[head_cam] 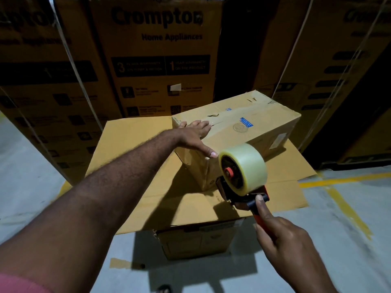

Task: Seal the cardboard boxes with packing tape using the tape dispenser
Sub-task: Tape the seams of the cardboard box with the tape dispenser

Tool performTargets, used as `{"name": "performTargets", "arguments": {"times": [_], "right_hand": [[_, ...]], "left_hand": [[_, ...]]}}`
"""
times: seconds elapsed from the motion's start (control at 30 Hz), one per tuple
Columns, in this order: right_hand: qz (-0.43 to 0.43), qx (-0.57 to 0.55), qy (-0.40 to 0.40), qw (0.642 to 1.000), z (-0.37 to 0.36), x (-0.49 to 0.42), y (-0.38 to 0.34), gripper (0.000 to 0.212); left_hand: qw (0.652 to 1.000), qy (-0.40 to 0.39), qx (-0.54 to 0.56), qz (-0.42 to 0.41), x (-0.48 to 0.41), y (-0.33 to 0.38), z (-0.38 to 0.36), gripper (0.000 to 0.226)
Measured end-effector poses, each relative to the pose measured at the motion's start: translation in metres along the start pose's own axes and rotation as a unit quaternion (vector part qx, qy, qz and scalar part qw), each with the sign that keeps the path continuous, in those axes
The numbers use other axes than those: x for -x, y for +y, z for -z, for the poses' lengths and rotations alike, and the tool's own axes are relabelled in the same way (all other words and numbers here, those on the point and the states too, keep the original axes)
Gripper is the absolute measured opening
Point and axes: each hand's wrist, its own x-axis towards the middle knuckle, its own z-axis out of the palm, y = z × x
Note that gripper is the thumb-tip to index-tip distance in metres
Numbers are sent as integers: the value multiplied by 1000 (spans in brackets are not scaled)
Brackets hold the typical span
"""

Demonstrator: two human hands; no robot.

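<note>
A small brown cardboard box (249,123) with a blue sticker and old tape along its top lies on a flat cardboard sheet (135,149). My left hand (195,137) rests flat on the box's near top corner, fingers spread, thumb down over the near edge. My right hand (281,235) grips the red handle of a tape dispenser (239,187), index finger stretched along its frame. The dispenser carries a thick roll of clear tape (246,163) and hovers at the box's near end, close to its lower front corner.
The sheet lies on top of a lower carton (196,242) standing on the grey floor. Tall strapped appliance cartons (156,60) form a wall right behind. A yellow floor line (347,206) runs at the right. A cardboard scrap (120,263) lies on the floor.
</note>
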Motion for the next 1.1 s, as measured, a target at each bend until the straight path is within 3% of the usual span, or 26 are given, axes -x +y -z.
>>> {"name": "performTargets", "arguments": {"times": [0.27, 0.47, 0.6, 0.83, 1.0, 1.03, 1.1], "right_hand": [[-15, 5, 35, 999, -33, -10, 10, 89], [-17, -6, 39, 999, -50, -16, 13, 94], [-15, -18, 54, 998, -63, -18, 13, 96], [-2, -12, 61, 998, -83, -28, 12, 103], [20, -36, 109, 993, -104, -29, 16, 86], [8, -49, 111, 993, -105, -29, 14, 81], [-98, -151, 91, 979, -107, -32, 3, 72]], "left_hand": [[999, 29, -13, -1, 7, 5, -1, 140], [983, 173, -62, -18, 56, 47, -31, 77], [992, 125, -3, -15, 72, 52, -59, 100], [984, 177, 34, 15, 61, 53, -71, 108], [977, 201, 64, 34, 56, 49, -73, 109], [976, 203, 70, 37, 56, 48, -72, 110], [973, 211, 82, 47, 54, 48, -73, 112]]}}
